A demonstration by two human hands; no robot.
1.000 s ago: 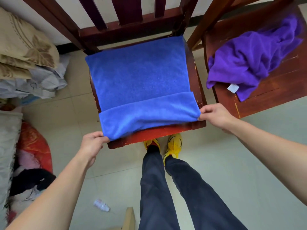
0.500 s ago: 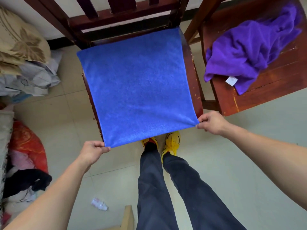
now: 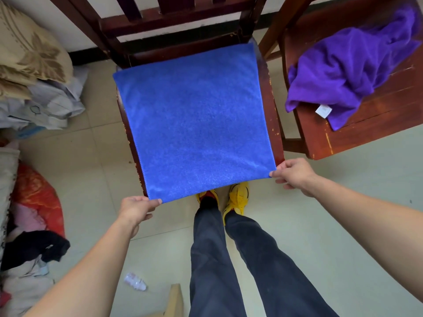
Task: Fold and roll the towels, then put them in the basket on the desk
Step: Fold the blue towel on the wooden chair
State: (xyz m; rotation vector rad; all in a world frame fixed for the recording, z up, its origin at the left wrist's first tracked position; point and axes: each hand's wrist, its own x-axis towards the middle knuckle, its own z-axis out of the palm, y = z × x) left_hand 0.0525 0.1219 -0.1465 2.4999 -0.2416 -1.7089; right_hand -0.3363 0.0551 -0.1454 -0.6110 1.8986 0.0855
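Observation:
A blue towel (image 3: 194, 120) lies spread flat as a square over the seat of a dark wooden chair (image 3: 267, 92), its near edge hanging past the seat front. My left hand (image 3: 135, 208) pinches the towel's near left corner. My right hand (image 3: 295, 173) pinches the near right corner. A crumpled purple towel (image 3: 350, 62) with a white tag lies on a second wooden chair (image 3: 377, 115) to the right. No basket or desk is in view.
Piles of bedding and clothes (image 3: 29, 83) sit on the floor at left, with a red bag (image 3: 36, 197) and dark cloth below them. A small plastic bottle (image 3: 135, 281) lies on the tiles. My legs and yellow shoes (image 3: 238, 197) stand just before the chair.
One second ago the towel's near edge was folded up over itself. Both hands have pulled that edge back toward me, and the towel now lies in a single flat layer.

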